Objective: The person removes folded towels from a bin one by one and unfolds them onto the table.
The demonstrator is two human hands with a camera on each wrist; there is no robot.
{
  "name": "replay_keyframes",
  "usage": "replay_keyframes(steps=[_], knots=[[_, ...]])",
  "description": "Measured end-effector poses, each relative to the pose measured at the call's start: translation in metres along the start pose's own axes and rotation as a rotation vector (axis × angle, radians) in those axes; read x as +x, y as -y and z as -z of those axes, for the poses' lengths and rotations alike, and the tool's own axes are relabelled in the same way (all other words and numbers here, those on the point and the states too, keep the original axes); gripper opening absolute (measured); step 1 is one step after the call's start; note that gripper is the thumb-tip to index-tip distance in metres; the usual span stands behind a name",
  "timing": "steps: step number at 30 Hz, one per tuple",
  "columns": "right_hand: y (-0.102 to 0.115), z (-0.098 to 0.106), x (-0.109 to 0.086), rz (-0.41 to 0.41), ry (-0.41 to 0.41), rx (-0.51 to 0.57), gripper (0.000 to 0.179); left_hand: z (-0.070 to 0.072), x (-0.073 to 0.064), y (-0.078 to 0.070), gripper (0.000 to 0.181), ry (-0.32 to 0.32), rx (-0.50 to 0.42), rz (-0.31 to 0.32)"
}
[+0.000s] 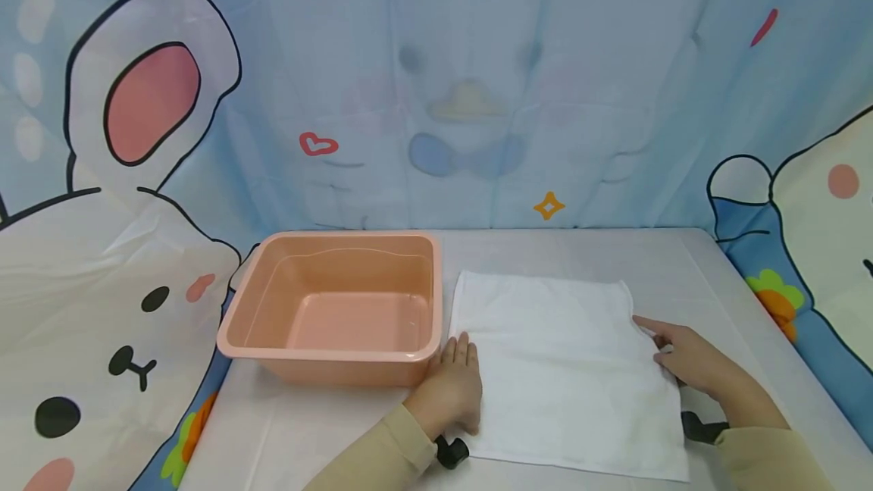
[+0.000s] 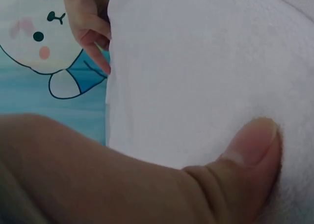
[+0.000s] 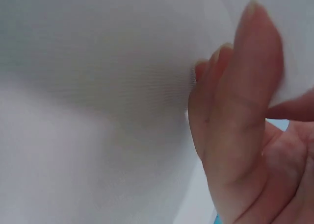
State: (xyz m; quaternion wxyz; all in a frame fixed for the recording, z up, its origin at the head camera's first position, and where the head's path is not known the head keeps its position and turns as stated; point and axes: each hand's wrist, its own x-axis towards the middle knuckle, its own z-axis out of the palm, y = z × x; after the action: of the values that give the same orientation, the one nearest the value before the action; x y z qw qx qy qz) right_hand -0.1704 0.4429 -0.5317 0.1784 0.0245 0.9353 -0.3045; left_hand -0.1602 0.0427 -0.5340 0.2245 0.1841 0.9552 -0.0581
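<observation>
A white towel lies spread out on the table, filling most of the left wrist view. On its left edge rests my left hand, fingers straight and close together, pointing away from me; its thumb lies on the cloth in the left wrist view. My right hand is at the towel's right edge with the index finger stretched along it and the other fingers bent more. Up close, the right fingers touch the edge of the cloth, and a shadow falls across the towel there.
A peach plastic basin stands at the left, right beside my left fingers. Under everything is a white tablecloth. A blue cartoon-print curtain hangs behind and round both sides. Black wrist mounts show near each sleeve.
</observation>
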Motion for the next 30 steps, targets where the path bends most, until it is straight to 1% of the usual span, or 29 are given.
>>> replay_keyframes(steps=[3, 6, 8, 13, 18, 23, 26, 30], knots=[[-0.002, -0.003, 0.0, -0.027, -0.027, -0.01, 0.075, 0.008, -0.008, 0.001, 0.13, 0.009, -0.024, -0.012], [-0.004, -0.006, 0.0, -0.05, -0.057, -0.02, 0.078, 0.014, -0.013, 0.001, 0.13, 0.014, -0.007, -0.015], [-0.006, -0.006, 0.0, -0.065, -0.078, -0.05, 0.079, 0.016, -0.014, 0.0, 0.131, 0.015, 0.012, -0.009], [-0.009, -0.006, 0.0, -0.109, -0.11, -0.097, 0.079, 0.017, -0.014, -0.001, 0.13, 0.026, 0.042, 0.0], [-0.011, -0.007, 0.001, -0.148, -0.114, -0.086, 0.081, 0.017, -0.014, -0.002, 0.129, 0.029, 0.049, 0.003], [-0.014, -0.006, 0.004, -0.181, -0.139, -0.122, 0.085, 0.013, -0.011, -0.002, 0.13, 0.051, 0.023, 0.008], [-0.014, -0.004, 0.005, -0.2, -0.159, -0.15, 0.089, 0.013, -0.01, -0.002, 0.13, 0.064, 0.002, 0.007], [-0.012, -0.001, 0.005, -0.212, -0.174, -0.169, 0.089, 0.018, -0.016, -0.001, 0.127, 0.034, -0.055, -0.015]])
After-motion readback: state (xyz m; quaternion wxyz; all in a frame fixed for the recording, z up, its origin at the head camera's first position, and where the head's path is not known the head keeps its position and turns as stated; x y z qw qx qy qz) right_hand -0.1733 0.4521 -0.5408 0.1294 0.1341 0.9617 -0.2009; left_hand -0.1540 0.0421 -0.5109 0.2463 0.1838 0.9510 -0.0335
